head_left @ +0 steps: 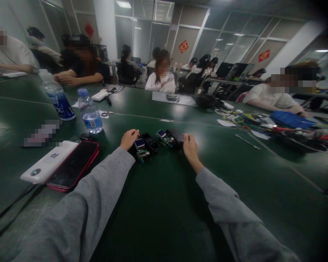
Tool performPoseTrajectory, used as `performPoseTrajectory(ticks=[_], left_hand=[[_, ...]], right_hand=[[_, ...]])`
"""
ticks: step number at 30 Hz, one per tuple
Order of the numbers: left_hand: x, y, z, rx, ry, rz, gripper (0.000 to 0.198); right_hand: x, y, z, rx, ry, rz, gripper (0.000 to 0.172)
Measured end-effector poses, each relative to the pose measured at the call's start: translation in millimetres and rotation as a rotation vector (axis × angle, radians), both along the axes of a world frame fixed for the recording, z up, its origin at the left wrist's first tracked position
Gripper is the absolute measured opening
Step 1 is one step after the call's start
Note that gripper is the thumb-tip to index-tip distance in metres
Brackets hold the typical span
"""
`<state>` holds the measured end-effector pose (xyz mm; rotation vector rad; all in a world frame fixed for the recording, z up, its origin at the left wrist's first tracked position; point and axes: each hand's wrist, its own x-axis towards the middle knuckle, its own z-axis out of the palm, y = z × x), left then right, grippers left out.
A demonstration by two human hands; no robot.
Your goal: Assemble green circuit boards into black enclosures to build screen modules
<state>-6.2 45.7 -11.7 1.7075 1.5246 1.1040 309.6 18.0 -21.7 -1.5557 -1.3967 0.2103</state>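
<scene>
Across the frame spreads the green table (164, 203). At centre, my left hand (129, 139) rests curled on one circuit board (142, 150), my right hand (189, 145) pinches the other circuit board (166, 138): light, stiff, probably fragile; best gripped by edges.

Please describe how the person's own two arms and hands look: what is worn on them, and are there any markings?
Both arms wear long, loose sleeves of plain grey knitted cloth, the left sleeve and the right sleeve, each ending at the wrist. No logo, stripe or print shows on them. The left hand and the right hand are bare: no gloves, rings or watch can be seen.
</scene>
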Motion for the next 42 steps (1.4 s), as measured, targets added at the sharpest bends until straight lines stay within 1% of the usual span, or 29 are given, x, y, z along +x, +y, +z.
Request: performPoseTrajectory(ticks=[2,5,7,10,16,24,28,36,42], left_hand=[[0,0,0.6,0.003,0.010,0.002,0.038],[0,-1,1.3,-0.007,0.010,0.009,0.037],[1,-1,2.0,-0.005,0.006,0.008,0.037],[2,-3,3.7,0.002,0.005,0.013,0.036],[3,-6,7.1,-0.008,-0.001,0.033,0.035],[1,-3,3.1,-0.012,0.006,0.010,0.037],[1,-2,1.3,-0.011,0.004,0.004,0.037],[1,-3,3.0,-0.017,0.016,0.004,0.037],[1,-3,3.4,-0.012,0.038,0.021,0.036]], right_hand=[[-2,0,0.4,0.025,-0.019,0.048,0.061],[-6,-2,1.3,0.045,-0.107,0.121,0.062],[-8,-3,1.9,0.045,-0.159,0.147,0.062],[-11,-5,2.5,0.041,-0.168,0.159,0.060],[-12,-7,5.7,0.020,-0.175,0.135,0.062],[-5,-3,4.7,-0.015,0.003,0.093,0.065],[-4,-4,4.1,-0.031,-0.009,0.086,0.067],[-7,-11,12.5,-0.060,-0.028,0.035,0.072],[-6,-7,9.2,-0.038,-0.030,0.002,0.074]])
